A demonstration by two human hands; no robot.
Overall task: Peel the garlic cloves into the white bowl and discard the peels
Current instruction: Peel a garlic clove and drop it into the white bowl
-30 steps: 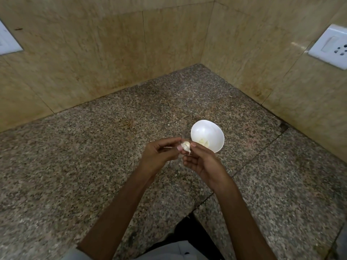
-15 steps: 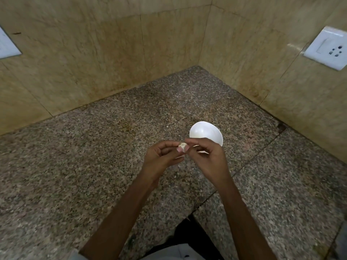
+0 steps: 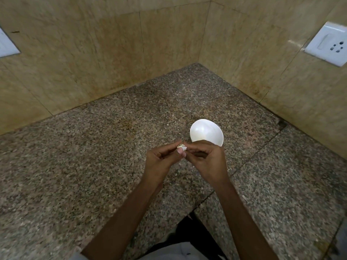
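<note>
The polished granite bench (image 3: 84,175) was speckled grey, brown and black. The glossy round bowl (image 3: 205,131) was plain white, and the small papery garlic clove (image 3: 181,146) off-white with tan flecks. The marbled stone wall tiles (image 3: 84,59) were beige with brown staining low down; the rectangular socket plate (image 3: 328,46) was white.

Left forearm (image 3: 120,212), right forearm (image 3: 242,212): bare, uncovered down to frame edge. Left hand (image 3: 159,162): thumb nail (image 3: 180,151) short, trimmed. Pale grey sleeve hem (image 3: 75,257) at 7 o'clock. Whitish garment (image 3: 169,251) at 6 o'clock, black fabric (image 3: 189,231) just above it.
</note>
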